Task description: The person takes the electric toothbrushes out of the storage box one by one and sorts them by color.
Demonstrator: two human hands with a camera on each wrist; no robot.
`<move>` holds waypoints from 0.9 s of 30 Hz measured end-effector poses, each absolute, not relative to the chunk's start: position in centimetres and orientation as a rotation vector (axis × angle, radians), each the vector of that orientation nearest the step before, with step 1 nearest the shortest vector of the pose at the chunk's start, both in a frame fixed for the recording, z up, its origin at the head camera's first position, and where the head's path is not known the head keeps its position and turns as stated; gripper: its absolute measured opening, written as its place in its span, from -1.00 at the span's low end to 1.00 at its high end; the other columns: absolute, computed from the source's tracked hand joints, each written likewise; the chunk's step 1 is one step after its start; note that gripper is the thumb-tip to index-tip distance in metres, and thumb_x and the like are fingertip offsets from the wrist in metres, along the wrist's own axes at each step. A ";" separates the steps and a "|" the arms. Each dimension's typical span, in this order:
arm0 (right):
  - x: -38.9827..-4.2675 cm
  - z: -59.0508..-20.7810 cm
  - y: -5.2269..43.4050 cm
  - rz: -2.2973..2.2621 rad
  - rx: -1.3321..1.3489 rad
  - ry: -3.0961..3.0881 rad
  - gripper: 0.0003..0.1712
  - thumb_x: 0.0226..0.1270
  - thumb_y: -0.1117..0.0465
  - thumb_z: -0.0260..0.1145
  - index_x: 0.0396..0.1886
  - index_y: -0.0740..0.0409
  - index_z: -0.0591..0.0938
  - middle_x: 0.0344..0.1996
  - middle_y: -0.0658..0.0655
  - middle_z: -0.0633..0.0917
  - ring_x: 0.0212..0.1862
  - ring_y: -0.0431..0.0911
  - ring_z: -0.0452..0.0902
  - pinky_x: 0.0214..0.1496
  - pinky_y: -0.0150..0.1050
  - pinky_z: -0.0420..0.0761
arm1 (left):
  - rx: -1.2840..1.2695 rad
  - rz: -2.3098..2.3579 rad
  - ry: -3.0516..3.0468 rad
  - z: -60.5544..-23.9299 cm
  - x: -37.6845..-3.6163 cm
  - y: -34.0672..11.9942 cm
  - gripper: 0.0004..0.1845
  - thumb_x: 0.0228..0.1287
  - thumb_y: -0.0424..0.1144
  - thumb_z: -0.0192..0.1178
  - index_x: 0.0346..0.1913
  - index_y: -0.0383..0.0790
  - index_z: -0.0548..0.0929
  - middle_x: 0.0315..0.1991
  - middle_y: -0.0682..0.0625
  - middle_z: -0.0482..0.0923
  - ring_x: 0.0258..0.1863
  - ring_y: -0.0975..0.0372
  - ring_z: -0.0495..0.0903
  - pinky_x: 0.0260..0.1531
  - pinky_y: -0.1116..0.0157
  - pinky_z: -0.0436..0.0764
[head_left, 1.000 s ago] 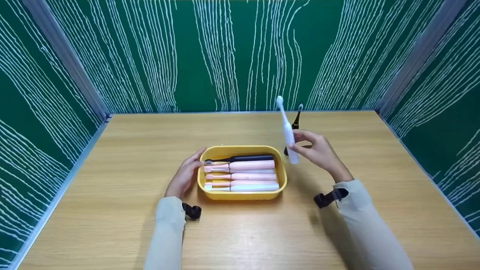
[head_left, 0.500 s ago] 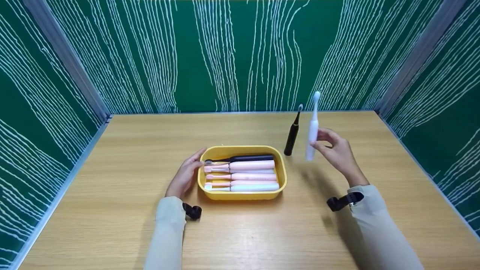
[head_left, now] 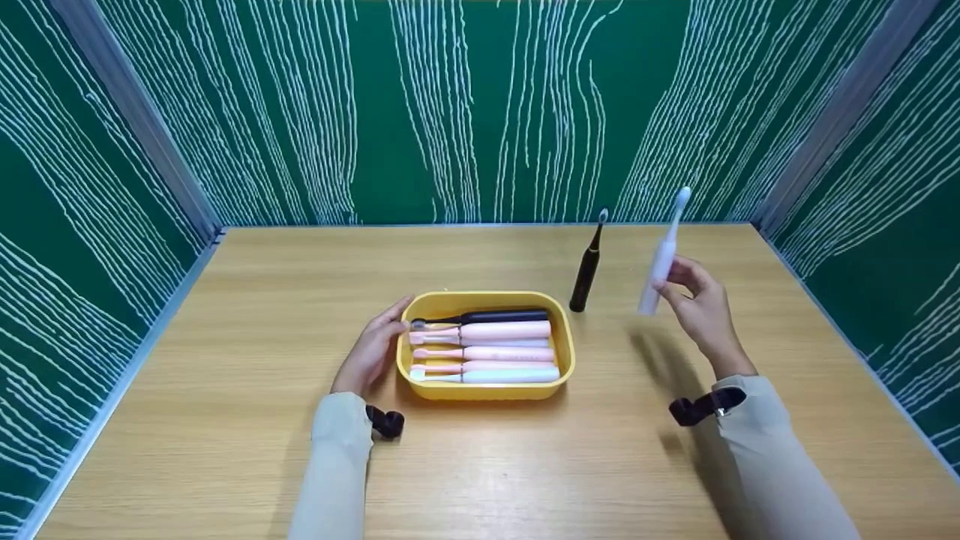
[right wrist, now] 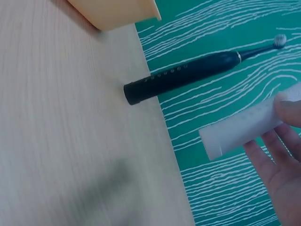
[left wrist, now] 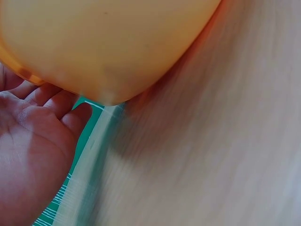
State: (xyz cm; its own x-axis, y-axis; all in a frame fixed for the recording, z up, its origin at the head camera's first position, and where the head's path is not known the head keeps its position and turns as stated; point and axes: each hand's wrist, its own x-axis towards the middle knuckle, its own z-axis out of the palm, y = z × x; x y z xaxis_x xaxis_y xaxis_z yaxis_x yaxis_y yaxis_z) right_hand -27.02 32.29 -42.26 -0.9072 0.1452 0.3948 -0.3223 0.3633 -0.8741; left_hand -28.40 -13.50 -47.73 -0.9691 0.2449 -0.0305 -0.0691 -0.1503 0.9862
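My right hand (head_left: 701, 315) pinches a white electric toothbrush (head_left: 663, 262) by its handle, brush head up and tilted a little right; the right wrist view shows its handle (right wrist: 244, 125) held off the table. To its left, a black electric toothbrush (head_left: 586, 274) stands upright on the table by itself. My left hand (head_left: 369, 349) holds the left end of a yellow bin (head_left: 487, 392), thumb at the rim and fingers along the outside. Pink toothbrushes (head_left: 506, 330), a black one (head_left: 502, 316) and a white one (head_left: 517, 375) lie inside it.
The wooden table (head_left: 247, 315) is bounded at the back and sides by green panels (head_left: 375, 150) with white wavy lines. Dark wrist cameras (head_left: 386, 422) are strapped at both sleeves.
My right hand has carried the white toothbrush to the right, past the standing black toothbrush. The left hand and bin have stayed in place.
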 end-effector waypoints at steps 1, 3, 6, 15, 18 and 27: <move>-27.0 -42.3 32.4 1.561 0.139 -2.224 -0.53 0.29 0.38 0.27 0.17 0.46 0.44 -0.25 -0.31 0.58 -0.12 -0.43 0.52 -0.08 -0.64 0.56 | 0.204 2.227 1.898 -47.8 -28.4 -13.5 -0.38 0.31 -0.49 -0.14 0.46 -0.39 0.12 0.53 -0.17 -0.04 0.55 0.08 -0.20 0.54 0.15 -0.19; -27.0 -42.5 32.7 1.554 0.112 -2.226 -0.54 0.30 0.38 0.26 0.17 0.46 0.44 -0.25 -0.31 0.57 -0.11 -0.43 0.52 -0.07 -0.65 0.55 | 0.186 2.230 1.887 -47.8 -28.4 -13.5 -0.38 0.31 -0.48 -0.14 0.46 -0.36 0.13 0.54 -0.14 -0.03 0.55 0.10 -0.18 0.54 0.17 -0.17; -27.1 -42.8 33.0 1.529 0.078 -2.232 -0.54 0.31 0.37 0.25 0.18 0.44 0.44 -0.24 -0.30 0.56 -0.10 -0.43 0.51 -0.07 -0.66 0.54 | 0.171 2.218 1.894 -47.8 -28.4 -13.5 -0.38 0.33 -0.47 -0.14 0.46 -0.33 0.14 0.54 -0.12 -0.04 0.55 0.11 -0.18 0.54 0.17 -0.16; -27.2 -43.6 33.9 1.456 -0.056 -2.300 -0.52 0.36 0.31 0.22 0.24 0.34 0.43 -0.17 -0.28 0.53 -0.01 -0.40 0.47 -0.01 -0.68 0.50 | 0.147 2.184 1.921 -47.8 -28.4 -13.6 -0.38 0.33 -0.42 -0.10 0.47 -0.26 0.17 0.53 -0.06 0.01 0.54 0.15 -0.14 0.54 0.20 -0.15; -27.3 -43.9 34.0 1.454 -0.093 -2.306 -0.51 0.37 0.31 0.20 0.26 0.33 0.41 -0.15 -0.25 0.52 -0.01 -0.40 0.46 0.01 -0.68 0.49 | 0.139 2.180 1.925 -47.8 -28.4 -13.6 -0.39 0.34 -0.42 -0.10 0.47 -0.25 0.18 0.54 -0.05 0.00 0.54 0.15 -0.14 0.54 0.19 -0.15; -27.4 -44.7 34.7 1.446 -0.155 -2.306 -0.51 0.39 0.33 0.16 0.27 0.38 0.38 -0.07 -0.06 0.52 -0.02 -0.41 0.44 0.05 -0.67 0.49 | 0.173 2.197 1.903 -47.7 -28.3 -13.5 -0.38 0.35 -0.45 -0.14 0.47 -0.29 0.13 0.54 -0.08 -0.05 0.55 0.14 -0.17 0.54 0.21 -0.13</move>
State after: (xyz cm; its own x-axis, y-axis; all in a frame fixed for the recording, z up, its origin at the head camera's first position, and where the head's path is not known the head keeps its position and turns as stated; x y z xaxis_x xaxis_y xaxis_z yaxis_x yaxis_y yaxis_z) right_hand -27.41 34.71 -44.69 -0.9089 0.3058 0.2834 -0.1219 0.4552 -0.8820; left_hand -28.33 -13.54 -47.71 -0.9668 0.2482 -0.0604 -0.0951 -0.1306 0.9869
